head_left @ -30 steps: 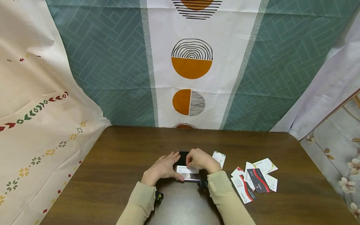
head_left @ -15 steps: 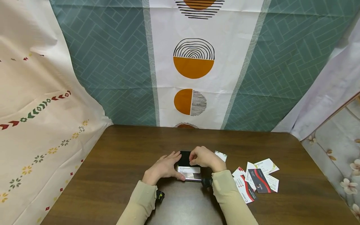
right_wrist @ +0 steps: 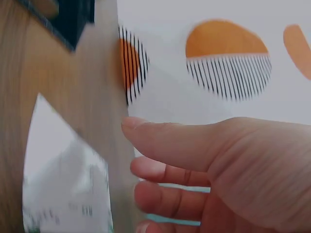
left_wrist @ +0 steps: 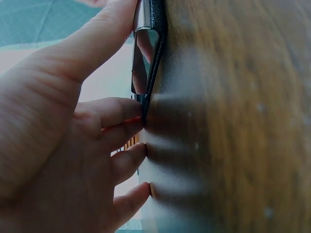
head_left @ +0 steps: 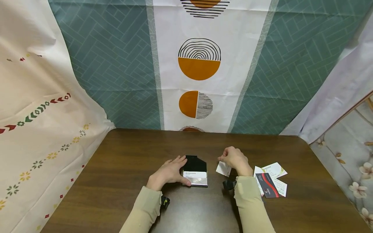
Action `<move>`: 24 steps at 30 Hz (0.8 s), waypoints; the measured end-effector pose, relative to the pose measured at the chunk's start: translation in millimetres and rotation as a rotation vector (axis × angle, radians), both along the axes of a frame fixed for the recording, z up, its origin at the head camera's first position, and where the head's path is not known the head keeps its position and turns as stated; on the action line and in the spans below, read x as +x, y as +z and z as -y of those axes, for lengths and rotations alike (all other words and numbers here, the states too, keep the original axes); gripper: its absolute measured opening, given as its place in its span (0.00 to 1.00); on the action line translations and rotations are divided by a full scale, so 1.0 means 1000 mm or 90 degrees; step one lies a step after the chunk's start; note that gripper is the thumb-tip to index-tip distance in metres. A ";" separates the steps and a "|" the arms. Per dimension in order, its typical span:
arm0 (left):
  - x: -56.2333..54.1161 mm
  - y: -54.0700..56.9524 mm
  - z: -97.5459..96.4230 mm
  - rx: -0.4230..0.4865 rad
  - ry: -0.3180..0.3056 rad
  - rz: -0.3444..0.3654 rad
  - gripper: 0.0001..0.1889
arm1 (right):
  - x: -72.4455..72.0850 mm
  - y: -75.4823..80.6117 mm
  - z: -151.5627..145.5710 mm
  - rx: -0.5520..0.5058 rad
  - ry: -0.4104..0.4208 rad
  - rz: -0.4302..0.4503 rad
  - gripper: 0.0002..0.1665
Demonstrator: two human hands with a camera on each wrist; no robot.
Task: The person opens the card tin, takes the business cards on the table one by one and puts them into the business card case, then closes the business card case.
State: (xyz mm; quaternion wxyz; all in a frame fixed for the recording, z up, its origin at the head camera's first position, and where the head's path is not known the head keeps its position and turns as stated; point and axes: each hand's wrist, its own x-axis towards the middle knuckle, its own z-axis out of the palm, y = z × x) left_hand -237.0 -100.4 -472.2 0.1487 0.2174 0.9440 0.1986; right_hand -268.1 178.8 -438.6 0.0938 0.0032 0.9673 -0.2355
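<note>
On the table lies a black business card holder (head_left: 196, 164), its flap folded back and a white card (head_left: 194, 174) lying above its metal part. My left hand (head_left: 169, 173) rests at its left side: the thumb (left_wrist: 104, 36) presses the metal near edge and the fingertips meet the flap's edge and the table. To the right, a white business card (head_left: 223, 169) with small print lies on the tabletop. My right hand (head_left: 235, 159) hovers at its far end. In the right wrist view the thumb and loosely bent fingers stand apart from this card, holding nothing.
Several business cards (head_left: 274, 170) overlap on the right of the table (head_left: 140, 145), a dark one with a red stripe (head_left: 267, 185) on top. My right forearm covers part of the pile. Patterned cloths hang behind and at both sides.
My right hand has moved right, away from the card holder to the loose white card, which has turned and shifted slightly nearer. My left hand stays on the holder.
</note>
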 end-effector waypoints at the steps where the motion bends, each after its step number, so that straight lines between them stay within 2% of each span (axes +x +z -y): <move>1: 0.000 0.000 0.000 0.000 -0.001 0.001 0.56 | 0.001 0.000 -0.005 0.000 -0.015 0.009 0.18; 5: 0.000 0.001 0.001 0.000 0.002 0.006 0.56 | 0.004 -0.002 -0.018 0.016 -0.067 0.044 0.23; 8: 0.000 0.000 0.001 0.001 0.001 0.006 0.56 | 0.007 -0.004 -0.024 0.037 -0.086 0.061 0.27; 10: -0.001 -0.001 0.001 0.002 -0.002 0.006 0.55 | 0.008 -0.006 -0.025 0.057 -0.081 0.073 0.30; 17: 0.000 -0.001 0.001 -0.003 -0.001 0.004 0.56 | 0.013 -0.011 -0.010 0.127 -0.039 0.088 0.52; 21: -0.001 -0.001 0.000 0.003 -0.002 0.003 0.56 | 0.016 -0.013 0.002 0.146 -0.029 0.069 0.54; 24: -0.002 0.000 -0.001 0.000 -0.003 0.002 0.56 | 0.016 -0.013 0.006 0.139 -0.021 0.056 0.50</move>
